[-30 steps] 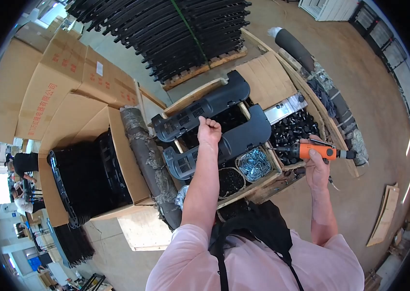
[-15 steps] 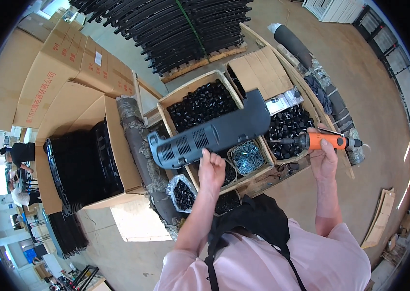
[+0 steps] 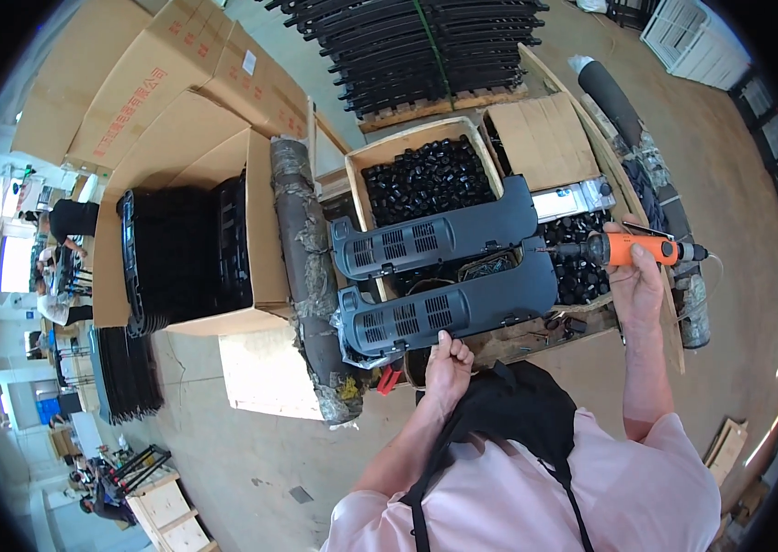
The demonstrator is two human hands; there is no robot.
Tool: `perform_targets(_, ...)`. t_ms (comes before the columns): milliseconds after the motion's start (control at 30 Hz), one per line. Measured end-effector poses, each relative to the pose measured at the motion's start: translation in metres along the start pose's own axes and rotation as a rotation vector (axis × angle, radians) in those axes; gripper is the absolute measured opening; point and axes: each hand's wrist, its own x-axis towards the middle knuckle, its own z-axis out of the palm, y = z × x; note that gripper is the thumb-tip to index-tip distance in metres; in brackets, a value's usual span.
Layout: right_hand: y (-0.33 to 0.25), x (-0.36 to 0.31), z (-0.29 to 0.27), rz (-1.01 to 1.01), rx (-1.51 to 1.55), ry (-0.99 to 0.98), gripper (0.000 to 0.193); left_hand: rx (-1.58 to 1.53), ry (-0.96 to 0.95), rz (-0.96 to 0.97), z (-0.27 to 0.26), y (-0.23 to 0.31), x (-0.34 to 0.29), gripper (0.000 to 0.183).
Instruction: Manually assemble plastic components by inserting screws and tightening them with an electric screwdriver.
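Observation:
Two dark grey plastic covers with vent slots lie side by side over the bins, the far cover [image 3: 435,237] behind the near cover [image 3: 453,305]. Pinched between the fingers of my left hand [image 3: 450,370] is the front edge of the near cover. My right hand [image 3: 637,293] is wrapped round an orange power screwdriver [image 3: 637,248]. Its bit points left, close to the right ends of both covers. A cable or hose runs from the tool's back end.
Behind the covers is a wooden bin of black plastic caps [image 3: 430,177]. More black pieces [image 3: 579,276] fill a bin beneath the screwdriver. A cardboard box [image 3: 265,221] holding black parts stands left, beside a wrapped roll [image 3: 295,212]. Black bars [image 3: 444,64] are stacked at the back.
Only one cover showed before; two are now visible side by side. My left hand has come nearer to me with the near cover. The whole view has shifted.

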Motion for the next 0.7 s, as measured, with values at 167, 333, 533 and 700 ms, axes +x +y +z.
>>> perform_targets(167,-0.009,-0.007,-0.006,-0.014,-0.021,-0.006,0.054,-0.014,0.068,0.013,0.010,-0.008,0.021,0.035)
perform_targets(333,-0.021,-0.014,-0.019,-0.065,-0.035,0.044,0.054,-0.030,-0.006,0.036,0.000,-0.007,0.024,0.036)
perform_targets(533,-0.032,-0.016,-0.035,-0.088,-0.029,0.068,0.054,-0.003,-0.006,0.002,-0.011,-0.010,0.017,0.033)
perform_targets(700,-0.033,-0.013,-0.042,-0.096,-0.052,0.093,0.052,0.022,-0.004,-0.008,-0.013,-0.009,0.013,0.032)
